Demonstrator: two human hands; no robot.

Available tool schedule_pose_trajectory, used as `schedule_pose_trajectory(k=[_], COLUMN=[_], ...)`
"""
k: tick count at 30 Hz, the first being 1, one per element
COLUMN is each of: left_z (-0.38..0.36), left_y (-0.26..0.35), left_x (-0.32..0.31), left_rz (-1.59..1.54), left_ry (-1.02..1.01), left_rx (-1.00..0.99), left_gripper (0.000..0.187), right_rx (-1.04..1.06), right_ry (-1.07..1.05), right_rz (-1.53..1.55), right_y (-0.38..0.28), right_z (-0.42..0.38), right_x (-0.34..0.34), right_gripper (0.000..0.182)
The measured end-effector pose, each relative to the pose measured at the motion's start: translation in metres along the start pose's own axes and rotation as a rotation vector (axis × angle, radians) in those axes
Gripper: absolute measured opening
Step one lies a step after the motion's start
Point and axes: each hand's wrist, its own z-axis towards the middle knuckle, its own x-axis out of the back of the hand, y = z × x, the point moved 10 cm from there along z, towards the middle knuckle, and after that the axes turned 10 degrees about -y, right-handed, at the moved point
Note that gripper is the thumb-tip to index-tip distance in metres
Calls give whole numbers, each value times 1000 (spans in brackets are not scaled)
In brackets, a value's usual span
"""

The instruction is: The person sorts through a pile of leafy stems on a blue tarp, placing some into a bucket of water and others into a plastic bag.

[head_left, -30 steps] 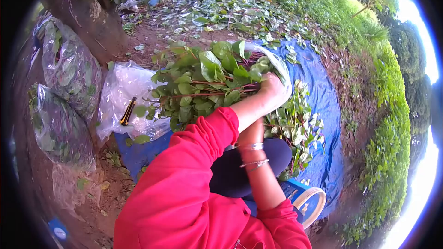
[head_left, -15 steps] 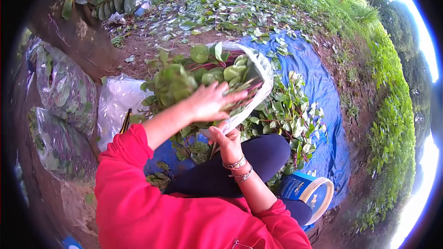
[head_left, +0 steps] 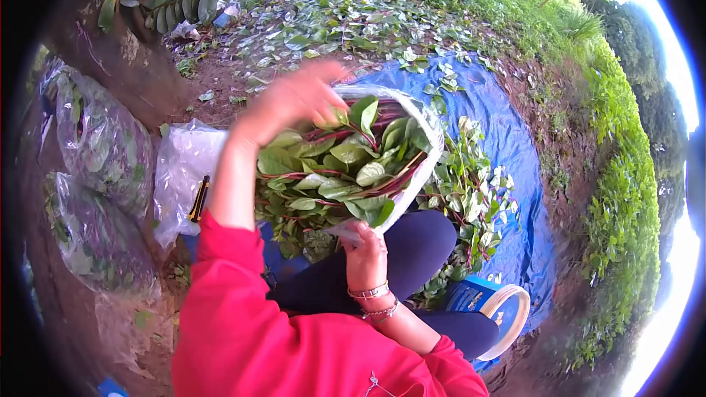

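A clear plastic bag lies on its side, its mouth facing left, full of leafy stems with green leaves and reddish-purple stalks. At the bag's lower rim, my right hand, with bracelets at the wrist, is closed on the plastic. My left hand is over the upper left part of the leaves, its fingers smeared by motion; whether they hold a leaf cannot be made out.
More leafy stems lie on a blue tarp to the right. A blue bucket lies tipped by my knee. At left are filled plastic bags, an empty-looking bag and a black-and-yellow tool. A tree trunk stands upper left.
My left hand has moved up and left from the middle of the leaves, uncovering them. The bag's mouth and my right hand have shifted slightly downward.
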Motion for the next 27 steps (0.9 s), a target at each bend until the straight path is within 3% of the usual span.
schedule_pose_trajectory(k=[1, 2, 3, 5, 6, 7, 8, 11, 13, 15, 17, 19, 20, 21, 23, 24, 25, 27], left_z=[-20, -41, -68, -95, -111, -110, -126, -126, -111, -113, -114, -91, -106, -102, -81, -66, -55, -36], left_y=[-26, -65, -108, -220, -220, -252, -248, -219, -164, -213, -233, -209, -197, -175, -146, -128, -146, -109], left_x=[52, 99, 139, 136, 88, 71, 67, 1, -15, -5, -8, -12, -8, -8, -2, 1, 5, 1], left_rz=[-355, -72, 219, 459, -10, 195, 195, -431, -456, -23, -94, -107, -351, -350, 19, 9, 147, -232], left_ry=[333, 543, 750, 380, 350, 57, 91, 126, 56, -85, -48, -28, 105, 106, 69, 143, 32, 114], left_rx=[10, 111, 208, 498, 747, 630, 645, 571, 535, 526, 607, 280, 103, 104, 140, 63, 129, 240], left_gripper=[29, 30, 31, 36, 37, 39, 39, 37, 48, 55, 57, 61, 60, 60, 55, 49, 47, 39], right_rx=[-20, -326, -426, -366, -371, -383, -379, -316, -360, -361, -275, -179, -168, -157, -116, -142, -176, -48], right_ry=[-36, 49, 117, 148, 131, 111, 99, -38, -71, -129, -153, -173, -183, -187, -275, -237, -200, -153], right_rz=[-34, 262, 355, 219, 212, 202, 246, 339, 287, 166, 8, -145, -137, -129, -187, -162, -141, -45], right_y=[6, 37, 42, 48, 48, 47, 49, 42, 39, 34, 29, 23, 24, 23, 5, -15, -37, -89], right_z=[-2, -9, -18, -13, -11, -10, -10, -5, -6, -6, -4, -1, 1, 3, 13, 22, 31, 51], right_x=[-4, -8, -18, -15, -17, -17, -16, -28, -36, -44, -46, -46, -44, -42, -44, -43, -43, -44], right_gripper=[16, 17, 17, 17, 17, 17, 18, 24, 25, 19, 16, 14, 13, 12, 7, 7, 6, 5])
